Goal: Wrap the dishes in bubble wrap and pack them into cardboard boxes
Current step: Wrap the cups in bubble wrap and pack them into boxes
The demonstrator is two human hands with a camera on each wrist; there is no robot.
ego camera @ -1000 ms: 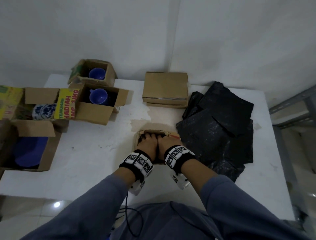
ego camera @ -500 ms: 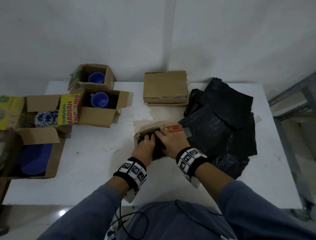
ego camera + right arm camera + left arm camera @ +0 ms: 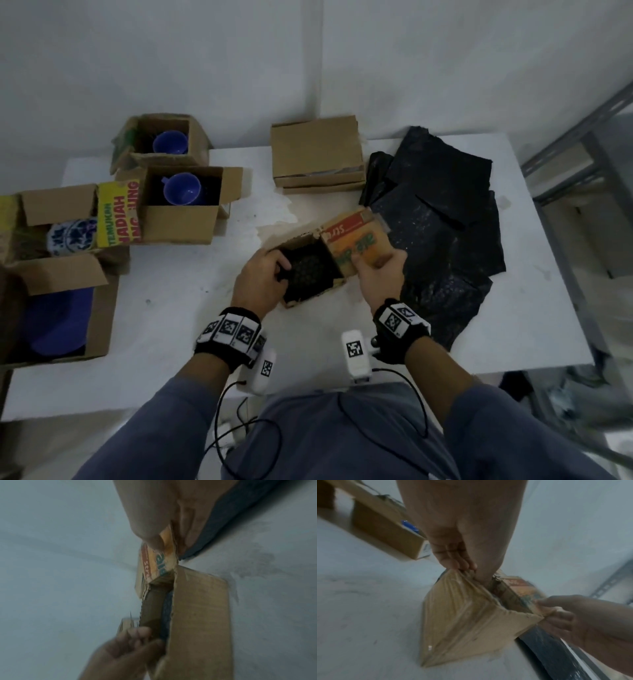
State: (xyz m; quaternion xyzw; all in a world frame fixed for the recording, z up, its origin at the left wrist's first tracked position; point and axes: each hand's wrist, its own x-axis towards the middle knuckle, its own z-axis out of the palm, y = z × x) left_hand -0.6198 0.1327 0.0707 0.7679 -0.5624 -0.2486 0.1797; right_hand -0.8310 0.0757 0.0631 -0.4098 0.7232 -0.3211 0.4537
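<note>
We hold the small cardboard box (image 3: 310, 270) at the middle of the white table (image 3: 164, 308), just beside the pile of black bubble wrap (image 3: 442, 222); a black-wrapped bundle (image 3: 310, 274) sits inside it. Our left hand (image 3: 262, 281) grips the box's left wall, fingers curled over the rim, while our right hand (image 3: 380, 274) pinches the printed flap (image 3: 356, 240), which stands raised on the box's right side. Four open boxes hold blue and patterned dishes at the table's left.

Dish (image 3: 310, 274) — hidden under black wrap
</note>
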